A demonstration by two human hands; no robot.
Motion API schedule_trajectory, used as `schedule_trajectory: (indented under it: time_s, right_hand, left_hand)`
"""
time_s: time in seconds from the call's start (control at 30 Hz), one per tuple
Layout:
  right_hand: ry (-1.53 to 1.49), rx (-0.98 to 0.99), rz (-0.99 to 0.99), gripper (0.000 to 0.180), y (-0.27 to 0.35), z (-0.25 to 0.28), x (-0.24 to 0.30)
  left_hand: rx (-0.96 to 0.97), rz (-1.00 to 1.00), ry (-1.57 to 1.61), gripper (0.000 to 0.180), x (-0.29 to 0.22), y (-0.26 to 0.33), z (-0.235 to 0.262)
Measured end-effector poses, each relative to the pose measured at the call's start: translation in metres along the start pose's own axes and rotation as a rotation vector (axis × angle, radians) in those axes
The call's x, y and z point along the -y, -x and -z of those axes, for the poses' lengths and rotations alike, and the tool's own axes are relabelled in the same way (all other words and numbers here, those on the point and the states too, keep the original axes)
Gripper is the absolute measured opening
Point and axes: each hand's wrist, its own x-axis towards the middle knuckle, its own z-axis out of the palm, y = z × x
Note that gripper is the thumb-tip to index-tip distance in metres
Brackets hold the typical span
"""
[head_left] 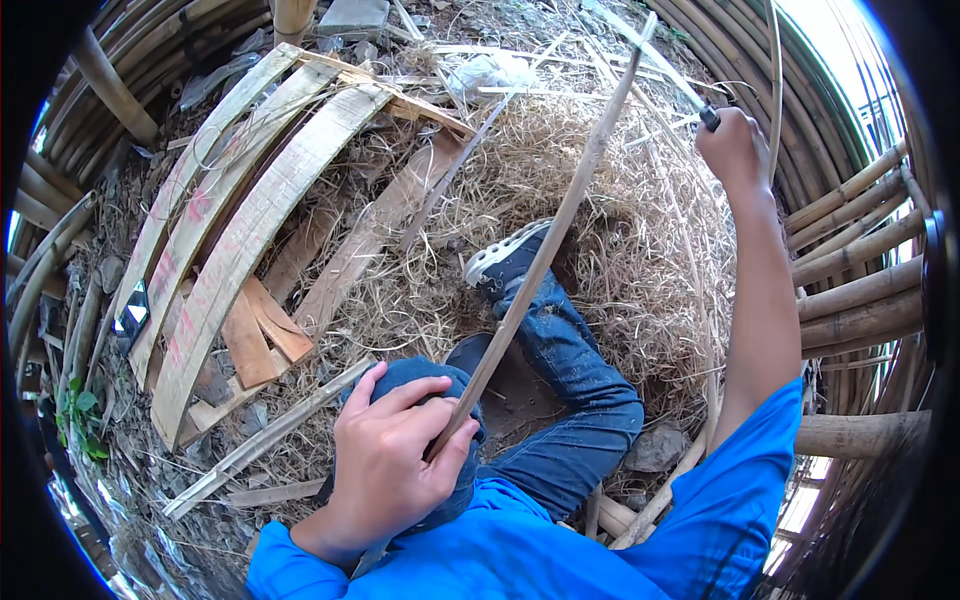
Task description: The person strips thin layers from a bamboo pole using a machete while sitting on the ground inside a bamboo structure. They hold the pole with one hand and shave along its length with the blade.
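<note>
Across the raised knee (425, 385), the left hand (390, 465) is closing around the lower end of a long bamboo strip (545, 255), fingers wrapped and thumb pressing it against the blue denim. Beyond the knee, at full arm's reach, the right hand (735, 150) is clenching the dark handle of a knife (665, 75), its pale blade running away up and to the left near the strip's far end. Judged from this posture, the splitting or shaving step is in progress; the next move calls for a steady brace at the knee and a controlled stroke along the grain. Beyond the knee, dry fibrous shavings (620, 220) are piling around the shoe (505, 260). Left of the knee, flat weathered planks (250, 230) are lying on the ground.
</note>
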Motion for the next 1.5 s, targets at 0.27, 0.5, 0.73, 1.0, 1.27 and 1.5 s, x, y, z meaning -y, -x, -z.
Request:
schedule_trajectory:
  time_s: [0.27,0.5,0.73,1.0,1.27,1.5]
  right_hand:
    - [0.046,0.068,-0.216,0.029,-0.022,-0.003,0.008]
    - [0.056,0.073,-0.359,0.033,-0.033,-0.001,-0.004]
    - [0.066,0.071,-0.304,0.039,0.011,-0.038,-0.099]
    - [-0.933,0.151,-0.426,0.04,0.164,-0.097,-0.015]
    - [-1.608,0.258,-0.213,0.016,0.267,0.0,0.125]
    - [-1.699,0.455,-0.095,0.029,0.287,0.032,0.133]
  left_hand:
    - [0.011,-0.016,-0.012,0.01,0.002,-0.001,0.0]
    - [0.025,-0.048,-0.09,0.01,0.002,0.003,0.003]
    - [0.021,0.02,-0.027,0.012,0.013,-0.003,0.009]
    - [0.059,0.018,0.031,0.012,0.021,-0.006,0.011]
    - [0.009,0.06,0.021,0.011,0.009,-0.008,0.006]
    - [-0.049,0.05,-0.007,0.012,0.011,-0.003,0.002]
